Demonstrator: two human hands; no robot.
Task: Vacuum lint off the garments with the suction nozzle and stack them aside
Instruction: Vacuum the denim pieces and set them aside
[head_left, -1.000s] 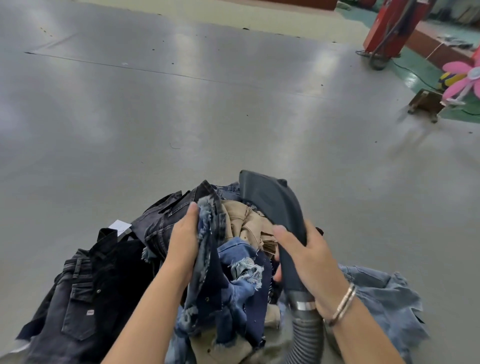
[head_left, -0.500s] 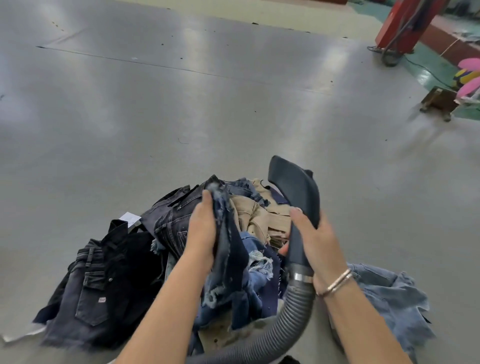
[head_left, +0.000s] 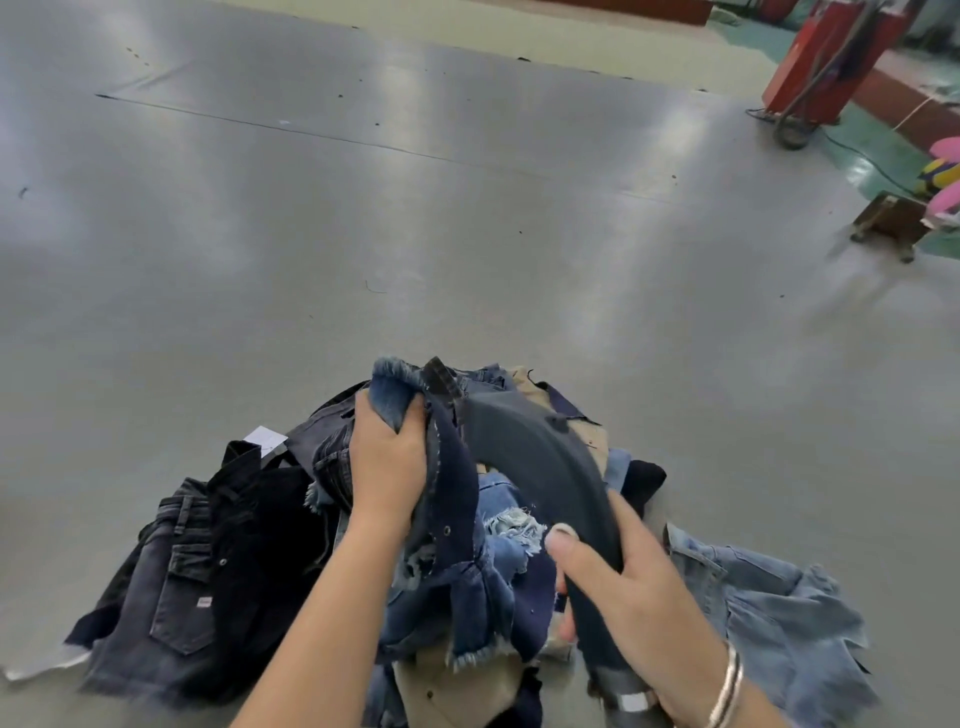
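Nozzle (head_left: 540, 467) swung lower across the frayed denim (head_left: 452, 499) bunched in your left hand (head_left: 387, 467), your right hand (head_left: 628, 582) wrapped round its dark curved neck.

Left hand (head_left: 387, 467) fisted, gripping; right hand (head_left: 623, 577) wrapped, thumb up.

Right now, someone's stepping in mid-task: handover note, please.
Left hand grips a frayed dark denim garment, lifted above the pile.
Right hand grips the suction nozzle, whose head is at the top of that garment.
Black jeans lie to the left of the pile, light blue denim to the right; whether either is cleaned, cannot tell.
Left: finish this piece, set it aside, work through the pile.
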